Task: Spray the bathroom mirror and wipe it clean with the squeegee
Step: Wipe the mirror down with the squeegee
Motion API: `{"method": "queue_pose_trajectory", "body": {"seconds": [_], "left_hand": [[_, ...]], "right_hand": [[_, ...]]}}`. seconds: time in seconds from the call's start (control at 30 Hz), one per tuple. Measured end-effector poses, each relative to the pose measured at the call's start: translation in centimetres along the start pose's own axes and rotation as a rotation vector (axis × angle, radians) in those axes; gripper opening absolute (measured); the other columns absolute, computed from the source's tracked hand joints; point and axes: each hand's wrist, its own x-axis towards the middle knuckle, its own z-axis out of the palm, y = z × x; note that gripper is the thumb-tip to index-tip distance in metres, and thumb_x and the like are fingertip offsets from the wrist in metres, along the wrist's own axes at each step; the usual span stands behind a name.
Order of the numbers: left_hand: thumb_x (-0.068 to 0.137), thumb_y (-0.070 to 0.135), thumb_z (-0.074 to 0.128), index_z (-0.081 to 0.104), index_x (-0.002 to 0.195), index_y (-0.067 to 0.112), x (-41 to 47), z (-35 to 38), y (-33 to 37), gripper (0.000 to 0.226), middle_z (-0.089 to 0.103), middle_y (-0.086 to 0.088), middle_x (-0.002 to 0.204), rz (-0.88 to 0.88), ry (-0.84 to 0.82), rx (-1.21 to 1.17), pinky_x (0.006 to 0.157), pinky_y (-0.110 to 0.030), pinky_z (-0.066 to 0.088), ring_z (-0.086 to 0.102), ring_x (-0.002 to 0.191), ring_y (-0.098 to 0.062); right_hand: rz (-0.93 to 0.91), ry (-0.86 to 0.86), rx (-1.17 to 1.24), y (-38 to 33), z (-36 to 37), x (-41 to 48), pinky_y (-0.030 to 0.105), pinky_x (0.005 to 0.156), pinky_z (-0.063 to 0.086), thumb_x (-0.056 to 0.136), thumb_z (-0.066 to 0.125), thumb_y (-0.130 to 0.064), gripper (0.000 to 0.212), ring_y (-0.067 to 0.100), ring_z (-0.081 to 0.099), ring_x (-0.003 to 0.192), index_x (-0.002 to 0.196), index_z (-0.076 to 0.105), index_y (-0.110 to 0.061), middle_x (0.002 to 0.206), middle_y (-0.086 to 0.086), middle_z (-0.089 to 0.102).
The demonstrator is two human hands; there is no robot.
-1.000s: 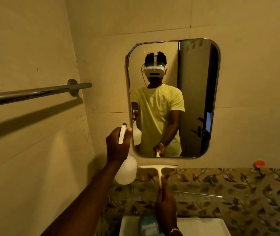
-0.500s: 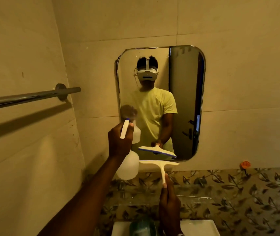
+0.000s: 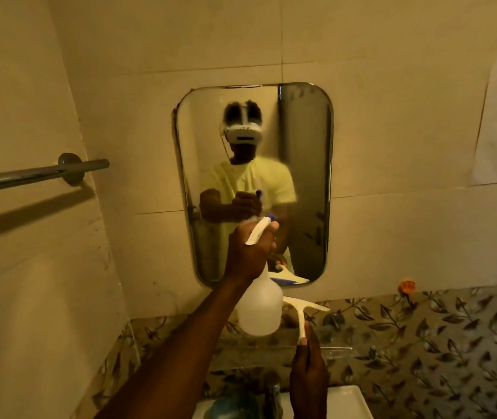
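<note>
A rounded rectangular mirror (image 3: 307,140) hangs on the tiled wall straight ahead. My left hand (image 3: 248,252) grips a white spray bottle (image 3: 260,306) by its trigger head, raised in front of the mirror's lower middle, nozzle toward the glass. My right hand (image 3: 309,376) holds a white squeegee (image 3: 301,313) by its handle, blade up, just below the mirror's bottom edge and partly behind the bottle. The mirror reflects a person in a yellow shirt with both tools.
A chrome towel bar (image 3: 38,173) juts from the left wall at shoulder height. A white sink (image 3: 350,400) with a tap sits below. Leaf-patterned tiles (image 3: 437,343) run under the mirror, with an orange hook (image 3: 406,286) on the right.
My left hand has carried the spray bottle right and up, now in front of the mirror's middle. The squeegee has tilted slightly and sits behind the bottle. The view has shifted left.
</note>
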Motion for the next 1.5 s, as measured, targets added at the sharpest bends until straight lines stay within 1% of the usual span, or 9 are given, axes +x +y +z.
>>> {"method": "queue_pose_trajectory", "body": {"seconds": [0.1,0.27,0.47,0.6,0.87,0.97,1.2,1.33,1.5], "left_hand": [[0.097,0.029,0.064,0.068,0.082,0.022,-1.7,1.0,-1.4,0.017,0.063,0.019,0.065,-0.013,0.085,0.060,0.055,-0.012,0.051,0.067,0.065,0.002],[0.099,0.036,0.059,0.070,0.085,0.020,-3.4,1.2,-4.0,0.024,0.067,0.014,0.069,-0.105,-0.003,0.076,0.060,-0.008,0.049,0.067,0.071,0.003],[0.100,0.035,0.057,0.065,0.079,0.026,-5.2,2.4,-5.1,0.024,0.063,0.008,0.064,-0.076,-0.021,0.100,0.053,-0.016,0.047,0.065,0.062,-0.008],[0.098,0.036,0.061,0.067,0.079,0.018,-6.7,3.4,-6.3,0.026,0.063,0.003,0.062,-0.193,0.017,0.165,0.052,-0.031,0.054,0.064,0.056,-0.012],[0.096,0.032,0.064,0.063,0.081,0.024,-8.4,1.6,-7.7,0.018,0.061,0.009,0.064,-0.270,0.160,0.159,0.049,-0.009,0.047,0.065,0.065,0.000],[0.095,0.029,0.066,0.063,0.073,0.021,-8.7,0.2,-8.0,0.023,0.059,0.011,0.057,-0.245,0.251,0.224,0.044,-0.009,0.044,0.062,0.050,-0.007],[0.093,0.033,0.068,0.069,0.093,0.016,-8.4,-3.1,-7.9,0.018,0.067,0.008,0.075,-0.204,0.397,0.174,0.056,-0.005,0.049,0.066,0.071,0.005],[0.093,0.030,0.070,0.069,0.078,0.018,-8.6,-4.4,-8.2,0.020,0.060,0.019,0.062,-0.269,0.396,0.187,0.051,-0.002,0.044,0.063,0.068,0.013],[0.094,0.028,0.068,0.073,0.085,0.011,-8.5,-6.6,-8.1,0.020,0.070,0.003,0.069,-0.232,0.355,0.158,0.055,-0.006,0.049,0.068,0.064,-0.006]], "right_hand": [[-0.005,0.041,0.018,0.8,-0.8,0.1,0.038,0.111,0.039,0.105,0.047,-0.021,0.042,0.036,0.052,0.135,0.147,0.053,-0.015,0.145,0.014,0.058],[0.010,0.067,0.003,1.7,-1.7,0.0,0.038,0.099,0.049,0.105,0.047,-0.023,0.043,0.039,0.062,0.119,0.147,0.054,-0.015,0.132,0.018,0.067],[0.066,0.084,-0.010,2.4,-2.4,-0.9,0.030,0.094,0.044,0.106,0.045,-0.029,0.044,0.036,0.063,0.116,0.148,0.053,-0.018,0.129,0.016,0.068],[0.126,0.104,-0.031,2.5,-3.0,-1.0,0.027,0.081,0.045,0.106,0.043,-0.031,0.044,0.020,0.062,0.086,0.147,0.053,-0.021,0.107,0.012,0.072],[0.161,0.078,-0.070,3.0,-3.6,-1.4,0.044,0.080,0.060,0.106,0.042,-0.034,0.045,0.031,0.070,0.086,0.149,0.050,-0.025,0.098,0.013,0.073],[0.160,0.058,-0.080,3.2,-3.4,-1.9,0.043,0.082,0.059,0.105,0.040,-0.036,0.046,0.029,0.068,0.088,0.150,0.048,-0.027,0.099,0.011,0.072],[0.150,-0.003,-0.048,2.4,-2.2,-3.3,0.052,0.086,0.060,0.099,0.037,-0.046,0.056,0.032,0.069,0.095,0.151,0.048,-0.027,0.110,0.013,0.072],[0.084,-0.008,0.003,0.4,-1.8,-3.6,0.048,0.093,0.059,0.094,0.039,-0.052,0.060,0.024,0.068,0.099,0.148,0.048,-0.031,0.119,0.011,0.072],[-0.111,-0.062,0.080,-5.4,-1.8,-2.9,0.051,0.065,0.062,0.096,0.045,-0.054,0.038,0.023,0.069,0.077,0.130,0.055,-0.041,0.089,-0.005,0.070]]}}
